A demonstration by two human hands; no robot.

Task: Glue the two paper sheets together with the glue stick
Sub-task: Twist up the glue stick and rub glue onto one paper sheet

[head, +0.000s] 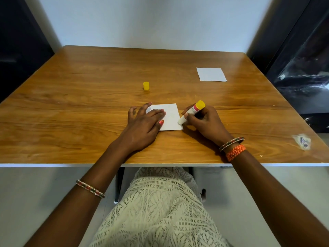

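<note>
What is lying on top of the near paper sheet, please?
The left hand rests flat on the near paper sheet; the glue stick, held by the right hand, touches its right edge. The paper under the hand is hidden.

The desk (89, 104) is wood-grain laminate with a soft sheen and a white edge. Both paper sheets, near (170, 118) and far right (211, 74), look matt white. The glue stick (193, 111) and its cap (146, 85) are smooth plastic.
</note>
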